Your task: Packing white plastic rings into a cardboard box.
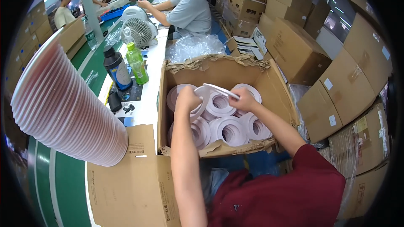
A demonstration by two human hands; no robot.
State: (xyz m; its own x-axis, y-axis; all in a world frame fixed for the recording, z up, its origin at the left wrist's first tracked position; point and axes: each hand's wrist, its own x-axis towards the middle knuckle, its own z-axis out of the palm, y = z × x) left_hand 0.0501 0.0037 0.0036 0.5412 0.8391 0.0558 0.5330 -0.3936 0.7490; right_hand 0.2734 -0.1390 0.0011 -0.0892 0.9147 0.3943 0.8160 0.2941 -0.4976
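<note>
Over an open cardboard box (235, 75), my two hands are raised above stacks of pale pinkish-white plastic rings (229, 131). My right hand (245, 101) is closed on a white ring (219, 90) seen nearly edge-on. My left hand (188, 99) is closed round the rim of a white ring (203, 97) that hangs tilted beside it. Where the two held pieces cross, I cannot tell whether they touch. To the left, a tall leaning stack of pale pink rimmed rings (78, 105) stands on a flattened cardboard sheet (126, 189).
On the white-topped bench stand a dark bottle (118, 69), a green bottle (137, 64) and a small fan (136, 29). Clear plastic bags (195, 48) lie behind the box. Cartons (349, 80) are piled at right. A co-worker (191, 12) sits beyond; others work farther off.
</note>
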